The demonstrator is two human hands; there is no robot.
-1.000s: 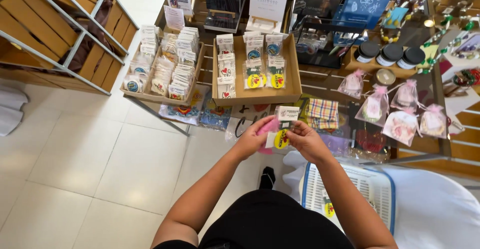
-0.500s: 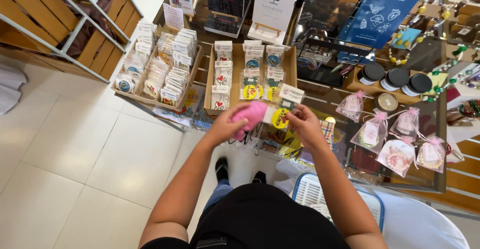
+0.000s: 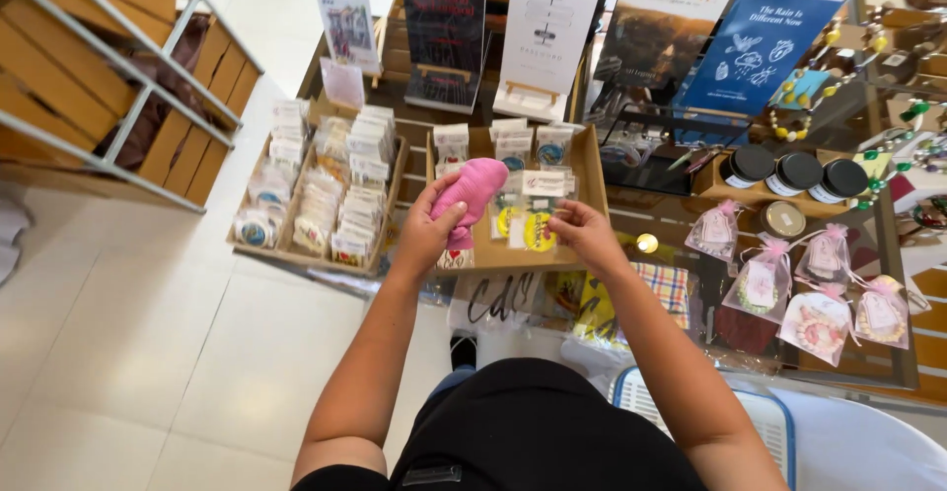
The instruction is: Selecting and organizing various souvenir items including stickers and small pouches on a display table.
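**Pink cloth up, packet in the other hand**

Left hand is wrapped tight around a pink cloth, raised over the wooden tray. Right hand pinches a small clear packet with a yellow round inside — just above the tray's front rows. Most slots look filled already; this packet is not yet set down. Beside it on the worktop sits a second tray of cards.

Pink cloth hides tray's left packets; beads cut off at right edge.
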